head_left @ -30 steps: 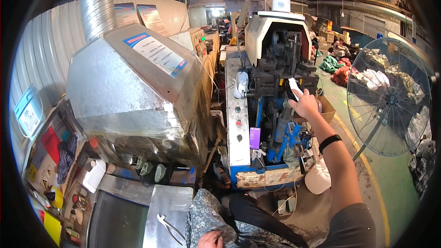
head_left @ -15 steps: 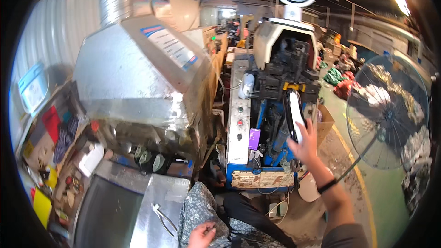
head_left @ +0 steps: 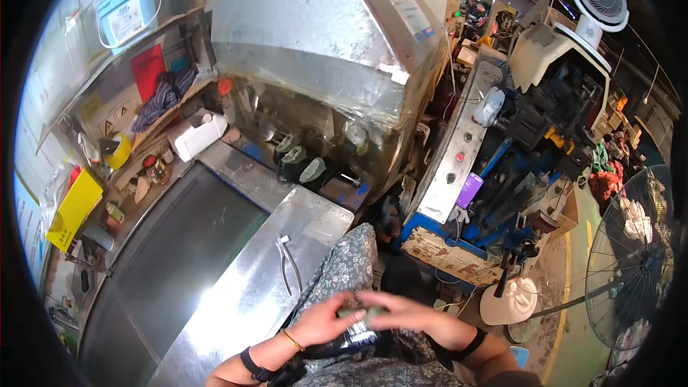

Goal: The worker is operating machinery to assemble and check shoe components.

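Looking down from the head view, both hands meet at six o'clock over the lap; the left hand and the right hand close together around a small dark object, greenish on top, its kind too blurred to tell; it seems light and fairly stiff, probably smooth enough to slip, so holding it at both ends suits it; a pair of pliers lies on the steel table at nine o'clock of the hands; a big foil-clad machine fills twelve o'clock; a standing fan sits at three o'clock in a crowded workshop.
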Action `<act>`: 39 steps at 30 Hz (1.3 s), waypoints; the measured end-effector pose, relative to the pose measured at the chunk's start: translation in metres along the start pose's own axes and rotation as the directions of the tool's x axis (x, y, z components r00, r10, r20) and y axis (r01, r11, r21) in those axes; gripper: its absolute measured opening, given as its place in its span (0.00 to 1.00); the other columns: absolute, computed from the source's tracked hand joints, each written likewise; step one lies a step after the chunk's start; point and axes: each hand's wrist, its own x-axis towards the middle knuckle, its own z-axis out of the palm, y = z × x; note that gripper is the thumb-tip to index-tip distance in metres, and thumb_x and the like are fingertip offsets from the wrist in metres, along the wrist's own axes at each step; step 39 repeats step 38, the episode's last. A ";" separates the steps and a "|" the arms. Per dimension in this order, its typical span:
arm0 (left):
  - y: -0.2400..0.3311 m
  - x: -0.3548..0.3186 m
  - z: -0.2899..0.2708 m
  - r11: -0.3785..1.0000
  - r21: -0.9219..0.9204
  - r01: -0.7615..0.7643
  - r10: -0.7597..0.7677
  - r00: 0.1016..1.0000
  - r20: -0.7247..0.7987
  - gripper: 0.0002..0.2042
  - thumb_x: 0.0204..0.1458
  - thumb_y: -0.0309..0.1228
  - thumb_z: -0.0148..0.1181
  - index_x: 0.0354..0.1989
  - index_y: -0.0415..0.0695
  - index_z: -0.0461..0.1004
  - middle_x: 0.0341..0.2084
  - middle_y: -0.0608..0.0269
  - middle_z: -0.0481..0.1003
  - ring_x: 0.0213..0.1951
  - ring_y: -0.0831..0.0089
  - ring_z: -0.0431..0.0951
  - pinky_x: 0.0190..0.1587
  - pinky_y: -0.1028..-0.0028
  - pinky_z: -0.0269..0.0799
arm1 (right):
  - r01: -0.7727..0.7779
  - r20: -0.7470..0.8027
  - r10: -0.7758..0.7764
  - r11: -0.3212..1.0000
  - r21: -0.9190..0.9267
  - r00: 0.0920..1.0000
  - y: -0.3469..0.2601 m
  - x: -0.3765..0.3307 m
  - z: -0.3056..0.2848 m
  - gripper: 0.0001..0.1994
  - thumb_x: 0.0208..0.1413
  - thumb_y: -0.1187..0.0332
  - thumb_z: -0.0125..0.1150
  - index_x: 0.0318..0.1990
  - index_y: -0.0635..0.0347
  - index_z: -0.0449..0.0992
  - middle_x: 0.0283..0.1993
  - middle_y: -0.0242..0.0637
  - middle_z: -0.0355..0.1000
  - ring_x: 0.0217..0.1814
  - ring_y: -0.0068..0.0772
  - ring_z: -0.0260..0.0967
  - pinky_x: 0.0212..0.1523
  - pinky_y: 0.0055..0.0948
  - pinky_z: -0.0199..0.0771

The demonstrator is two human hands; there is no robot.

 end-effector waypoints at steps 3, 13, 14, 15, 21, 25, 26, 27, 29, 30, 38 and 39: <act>-0.018 -0.017 -0.009 0.901 0.064 -0.430 0.415 0.894 0.169 0.26 0.57 0.43 0.60 0.59 0.37 0.67 0.51 0.48 0.73 0.56 0.54 0.72 0.59 0.64 0.65 | -0.282 0.128 0.284 0.959 -0.038 0.950 0.031 -0.013 0.013 0.28 0.57 0.64 0.64 0.62 0.69 0.66 0.51 0.34 0.74 0.51 0.24 0.69 0.54 0.23 0.66; -0.068 -0.027 -0.083 0.629 -0.725 -0.280 -0.421 0.661 -0.621 0.13 0.60 0.28 0.55 0.52 0.39 0.70 0.46 0.57 0.76 0.44 0.71 0.76 0.50 0.74 0.70 | 0.289 -0.727 -0.241 0.955 -0.062 0.643 -0.004 0.121 -0.068 0.22 0.54 0.69 0.63 0.56 0.68 0.71 0.49 0.35 0.74 0.49 0.24 0.70 0.50 0.25 0.69; -0.063 -0.018 -0.085 0.602 -0.732 -0.320 -0.397 0.675 -0.622 0.13 0.60 0.28 0.55 0.52 0.39 0.70 0.46 0.57 0.77 0.44 0.71 0.76 0.49 0.73 0.71 | 0.276 -0.759 -0.301 0.947 -0.166 0.578 -0.001 0.156 -0.084 0.22 0.55 0.67 0.63 0.56 0.67 0.71 0.48 0.33 0.74 0.48 0.23 0.71 0.47 0.25 0.70; -0.057 -0.010 -0.086 0.575 -0.736 -0.358 -0.374 0.685 -0.625 0.13 0.61 0.29 0.55 0.52 0.39 0.70 0.46 0.56 0.77 0.44 0.71 0.76 0.49 0.73 0.71 | 0.265 -0.716 -0.431 0.902 -0.340 0.549 0.008 0.193 -0.105 0.25 0.54 0.64 0.65 0.57 0.68 0.69 0.47 0.38 0.75 0.48 0.27 0.72 0.47 0.27 0.71; -0.011 0.046 -0.104 0.063 -0.868 -0.492 -0.388 0.789 -0.476 0.10 0.59 0.29 0.55 0.48 0.41 0.72 0.40 0.61 0.77 0.38 0.74 0.75 0.45 0.72 0.72 | -0.249 -0.641 -0.521 0.632 -0.734 0.564 0.047 0.291 -0.152 0.42 0.51 0.57 0.64 0.68 0.72 0.52 0.65 0.65 0.58 0.69 0.60 0.55 0.68 0.38 0.55; -0.019 0.042 -0.114 -0.024 -0.813 -0.582 -0.397 0.752 -0.526 0.09 0.59 0.28 0.55 0.46 0.42 0.72 0.36 0.63 0.77 0.35 0.75 0.75 0.44 0.72 0.73 | 0.166 -0.086 -0.170 0.985 -0.053 0.982 -0.002 0.222 0.011 0.25 0.59 0.61 0.62 0.58 0.67 0.67 0.58 0.37 0.69 0.59 0.30 0.65 0.60 0.34 0.63; -0.016 0.052 -0.111 -0.057 -0.798 -0.600 -0.362 0.757 -0.544 0.08 0.59 0.28 0.55 0.45 0.42 0.72 0.35 0.64 0.76 0.34 0.76 0.74 0.43 0.72 0.73 | 0.096 -0.070 -0.074 0.901 0.423 0.995 0.013 0.198 0.035 0.25 0.60 0.57 0.61 0.58 0.66 0.67 0.57 0.32 0.68 0.59 0.22 0.62 0.59 0.28 0.62; -0.017 0.058 -0.108 -0.084 -0.776 -0.625 -0.340 0.750 -0.567 0.07 0.59 0.28 0.55 0.45 0.43 0.72 0.34 0.65 0.76 0.33 0.76 0.74 0.42 0.72 0.73 | 0.079 0.052 -0.128 0.831 0.550 0.990 0.005 0.182 0.060 0.29 0.60 0.53 0.62 0.59 0.68 0.65 0.56 0.32 0.68 0.58 0.20 0.61 0.58 0.25 0.62; -0.003 0.069 -0.100 -0.120 -0.805 -0.581 -0.321 0.790 -0.522 0.08 0.59 0.27 0.55 0.45 0.42 0.72 0.33 0.65 0.76 0.32 0.76 0.74 0.40 0.72 0.74 | 0.025 0.035 -0.059 0.789 0.614 0.998 0.022 0.164 0.080 0.28 0.58 0.59 0.65 0.58 0.70 0.65 0.56 0.36 0.69 0.59 0.25 0.65 0.58 0.26 0.64; 0.001 0.071 -0.095 -0.130 -0.808 -0.574 -0.317 0.797 -0.515 0.08 0.58 0.27 0.55 0.45 0.42 0.71 0.33 0.64 0.76 0.32 0.76 0.74 0.40 0.72 0.74 | 0.039 -0.002 -0.047 0.797 0.603 0.999 0.011 0.160 0.094 0.24 0.57 0.65 0.65 0.57 0.70 0.67 0.56 0.38 0.70 0.58 0.27 0.67 0.59 0.27 0.65; -0.006 0.074 -0.070 -0.144 -0.857 -0.495 -0.285 0.850 -0.443 0.09 0.56 0.27 0.56 0.45 0.44 0.74 0.32 0.66 0.77 0.32 0.76 0.76 0.41 0.70 0.75 | -0.198 0.224 0.042 0.643 0.740 0.974 0.009 0.135 0.092 0.35 0.53 0.67 0.69 0.65 0.66 0.58 0.62 0.38 0.65 0.67 0.32 0.59 0.68 0.36 0.57; -0.006 0.074 -0.070 -0.144 -0.857 -0.495 -0.285 0.850 -0.443 0.09 0.56 0.27 0.56 0.45 0.44 0.74 0.32 0.66 0.77 0.32 0.76 0.76 0.41 0.70 0.75 | -0.198 0.224 0.042 0.643 0.740 0.974 0.009 0.135 0.092 0.35 0.53 0.67 0.69 0.65 0.66 0.58 0.62 0.38 0.65 0.67 0.32 0.59 0.68 0.36 0.57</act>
